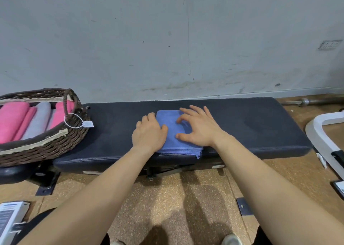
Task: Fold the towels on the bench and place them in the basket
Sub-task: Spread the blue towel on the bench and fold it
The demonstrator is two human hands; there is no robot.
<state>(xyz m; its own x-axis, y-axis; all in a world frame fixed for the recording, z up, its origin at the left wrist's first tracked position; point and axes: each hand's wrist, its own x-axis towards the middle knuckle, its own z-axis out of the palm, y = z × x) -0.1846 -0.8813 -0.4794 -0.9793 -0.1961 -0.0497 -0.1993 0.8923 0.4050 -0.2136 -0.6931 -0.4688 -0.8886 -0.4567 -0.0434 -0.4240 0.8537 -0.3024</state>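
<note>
The dark padded bench (pixel 251 121) runs across the middle of the frame against the wall and serves as the folding surface. At its left end, in the left of the frame, sits the wicker basket (pixel 46 151), close enough that a finished towel needs only a short carry. Inside it, pink and grey rolled towels (pixel 41 121) lie side by side in a row, probably so that each one takes little room. The blue towel (pixel 173 127) lies at the centre of the bench, already folded into a compact rectangle with its layered edges at the bench's near rim. The right hand (pixel 199 127) is spread wide with its fingertips pressing the top, apparently flattening the fold so that it does not spring open. The left hand (pixel 149 131) is curled over the towel's left edge, thumb on top, which looks like a hold ready for lifting it or making another fold. A small white tag (pixel 88 124) hangs from the basket's handle.
</note>
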